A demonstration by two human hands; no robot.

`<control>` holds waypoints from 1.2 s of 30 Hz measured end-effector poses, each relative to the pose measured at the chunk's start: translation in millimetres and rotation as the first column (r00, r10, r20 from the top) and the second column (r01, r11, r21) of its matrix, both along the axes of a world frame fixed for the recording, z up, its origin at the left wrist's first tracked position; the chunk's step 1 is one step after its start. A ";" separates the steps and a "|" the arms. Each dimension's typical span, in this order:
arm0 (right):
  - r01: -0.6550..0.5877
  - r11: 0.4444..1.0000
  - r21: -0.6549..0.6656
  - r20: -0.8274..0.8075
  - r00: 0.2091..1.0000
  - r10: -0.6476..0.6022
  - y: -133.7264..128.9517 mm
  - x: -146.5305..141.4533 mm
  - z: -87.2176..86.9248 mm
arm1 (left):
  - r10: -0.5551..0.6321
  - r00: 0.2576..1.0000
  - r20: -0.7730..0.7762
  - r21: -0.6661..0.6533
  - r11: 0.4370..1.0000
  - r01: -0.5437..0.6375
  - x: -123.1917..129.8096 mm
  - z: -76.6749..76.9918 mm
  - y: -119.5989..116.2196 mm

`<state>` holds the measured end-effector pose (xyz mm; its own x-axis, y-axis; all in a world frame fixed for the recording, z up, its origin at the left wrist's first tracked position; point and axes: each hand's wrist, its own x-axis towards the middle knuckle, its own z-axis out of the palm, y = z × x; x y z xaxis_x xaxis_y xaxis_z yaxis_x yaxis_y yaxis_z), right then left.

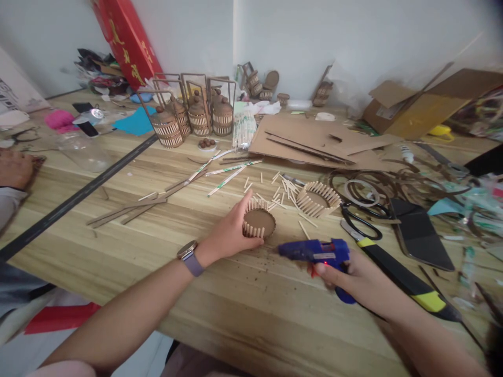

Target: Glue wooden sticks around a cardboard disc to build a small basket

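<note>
My left hand (231,229) grips a small round brown basket base (259,224) with short pale sticks standing around part of its rim. My right hand (346,275) is wrapped round a blue hot glue gun (314,251), its nozzle pointing left toward the base without touching it. A red light glows on the gun. Behind the base, short loose sticks (288,188) lie scattered beside a second ring of sticks (319,199).
Finished lidded baskets (198,115) with tall handles stand at the back left. Cardboard (298,141) lies behind the sticks. Scissors (363,222), a yellow-black tool (396,272) and a phone (422,233) are at right. Another person's hand (15,168) rests at far left.
</note>
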<state>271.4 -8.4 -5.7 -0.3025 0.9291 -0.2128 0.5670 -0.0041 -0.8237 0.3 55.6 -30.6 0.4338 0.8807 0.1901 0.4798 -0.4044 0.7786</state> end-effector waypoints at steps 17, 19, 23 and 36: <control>-0.197 0.971 0.137 0.302 0.941 0.149 -1.0 -10.7 16.0 | -0.022 1.000 -0.012 0.023 0.999 0.023 -0.5 0.2 -0.7; -0.183 0.967 0.178 0.327 0.938 0.117 0.7 -9.4 15.1 | -0.028 1.000 -0.010 0.026 0.999 0.028 -0.4 0.5 -0.8; -0.134 0.957 0.256 0.396 0.918 0.023 12.4 -3.1 10.3 | -0.028 0.999 -0.018 0.020 0.999 0.029 -0.4 0.2 -1.0; -0.221 0.936 0.275 0.745 0.665 -0.062 59.9 -22.8 -0.9 | -0.028 0.997 -0.068 0.029 0.999 0.030 1.0 0.6 -1.7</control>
<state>248.5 51.5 -6.6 -0.2540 0.9621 -0.0989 0.9658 0.2468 -0.0798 1.3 53.9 -30.0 0.4713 0.8622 0.1855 0.5187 -0.4411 0.7324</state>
